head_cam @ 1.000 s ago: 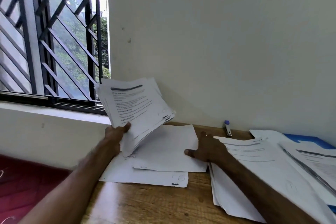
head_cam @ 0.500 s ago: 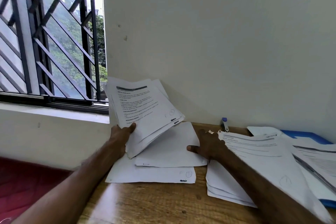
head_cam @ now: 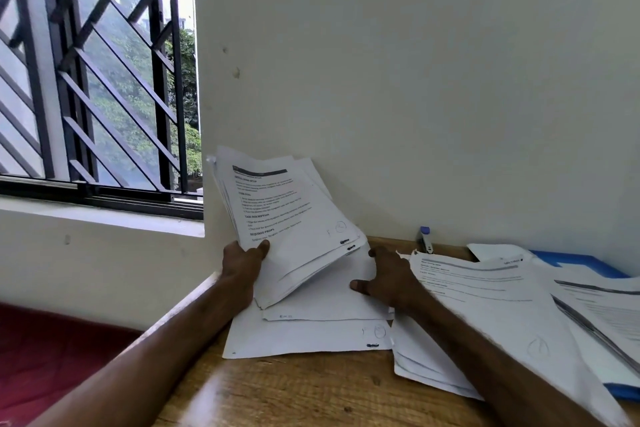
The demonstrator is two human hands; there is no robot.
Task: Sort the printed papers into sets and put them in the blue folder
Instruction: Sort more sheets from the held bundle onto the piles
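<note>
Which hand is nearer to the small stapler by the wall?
The right hand: it rests on the papers just left of the stapler. The left hand is farther left, holding a paper stack.

Both bare forearms reach forward from the lower edge. Left hand (head_cam: 242, 262) is raised, thumb on top and fingers hidden behind, pinching tight. Right hand (head_cam: 389, 279) lies palm-down, low and flat, fingers spread, thumb pointing left toward the other.

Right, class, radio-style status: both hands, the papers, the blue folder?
Left hand gripping raised paper stack. Right hand flat on loose sheets. Blue folder at far right, mostly buried under printed papers. Stapler by wall.
</note>
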